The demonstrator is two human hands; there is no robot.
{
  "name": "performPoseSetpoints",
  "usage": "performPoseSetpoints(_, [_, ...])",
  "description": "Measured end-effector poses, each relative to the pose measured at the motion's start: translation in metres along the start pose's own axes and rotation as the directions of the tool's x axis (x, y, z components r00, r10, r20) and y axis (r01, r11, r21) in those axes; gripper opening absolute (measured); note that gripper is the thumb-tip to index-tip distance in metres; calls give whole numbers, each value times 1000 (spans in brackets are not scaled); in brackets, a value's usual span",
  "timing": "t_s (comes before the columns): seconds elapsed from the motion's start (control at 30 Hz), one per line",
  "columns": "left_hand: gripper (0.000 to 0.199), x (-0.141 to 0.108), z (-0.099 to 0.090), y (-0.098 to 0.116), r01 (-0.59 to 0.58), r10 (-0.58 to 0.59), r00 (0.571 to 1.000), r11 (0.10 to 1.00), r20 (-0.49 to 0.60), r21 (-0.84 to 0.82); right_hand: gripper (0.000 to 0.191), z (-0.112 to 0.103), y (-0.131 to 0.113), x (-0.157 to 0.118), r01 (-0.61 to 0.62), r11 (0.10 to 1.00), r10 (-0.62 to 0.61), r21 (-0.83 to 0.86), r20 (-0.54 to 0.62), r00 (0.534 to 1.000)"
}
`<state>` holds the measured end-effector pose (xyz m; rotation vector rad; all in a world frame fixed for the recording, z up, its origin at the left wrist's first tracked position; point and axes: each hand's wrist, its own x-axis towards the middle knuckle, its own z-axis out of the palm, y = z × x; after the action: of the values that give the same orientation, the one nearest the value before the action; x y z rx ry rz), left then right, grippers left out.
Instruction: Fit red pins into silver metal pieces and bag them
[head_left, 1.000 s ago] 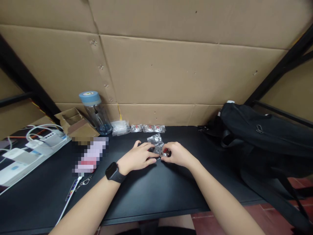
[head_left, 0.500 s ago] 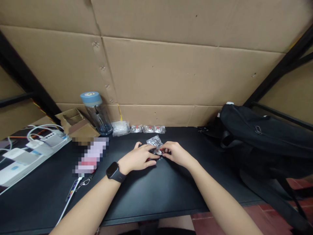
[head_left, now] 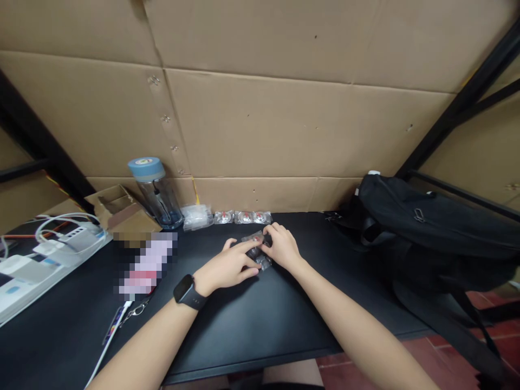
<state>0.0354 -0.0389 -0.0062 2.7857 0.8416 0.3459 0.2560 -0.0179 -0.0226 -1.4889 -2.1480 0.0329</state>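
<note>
A small clear plastic bag (head_left: 265,263) lies on the black tabletop between my hands. A round thing with a red mark (head_left: 255,239) shows through its film, partly covered by my fingers. My left hand (head_left: 231,266) has its fingers spread, with the index fingertip on the bag and the thumb held apart. A dark watch (head_left: 189,291) is on that wrist. At the bag's right edge, my right hand (head_left: 281,246) pinches the film between thumb and fingers. Behind them stands a row of small bagged silver discs with red marks (head_left: 245,217).
A stack of clear bags (head_left: 197,216), a blue-lidded bottle (head_left: 157,195) and an open cardboard box (head_left: 122,211) stand back left. A blurred-out phone-like item (head_left: 150,265) and a power strip (head_left: 52,260) lie left. A black backpack (head_left: 430,227) fills the right.
The round silver thing was between my fingertips with the bag beyond it. Now it shows through film, and the bag reaches nearer to me. My right hand has shifted slightly away from me.
</note>
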Motion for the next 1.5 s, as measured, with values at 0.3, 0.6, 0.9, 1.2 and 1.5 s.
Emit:
performPoseSetpoints(0.3, [35, 8, 2, -3, 190, -188, 953, 982, -238, -14, 27, -34, 28, -11, 226, 937, -265, 267, 117, 957])
performPoseSetpoints(0.6, [11, 12, 5, -9, 290, -309, 907, 951, -286, -106, 4, -18, 27, -8, 200, 899, -240, 389, 56, 969])
performPoseSetpoints(0.9, [24, 18, 17, -12, 426, -537, 794, 826, -285, -370, 31, -11, 27, -11, -36, 833, 18, 552, 39, 999])
performPoseSetpoints(1.2, [43, 19, 22, -4, 435, -420, 796, 898, -436, -70, 44, -6, 22, -7, 162, 975, -161, 151, -17, 987])
performPoseSetpoints(1.5, [26, 16, 25, -11, 342, -288, 881, 936, -375, 85, 41, -14, 10, -11, 265, 959, -280, 101, 179, 943])
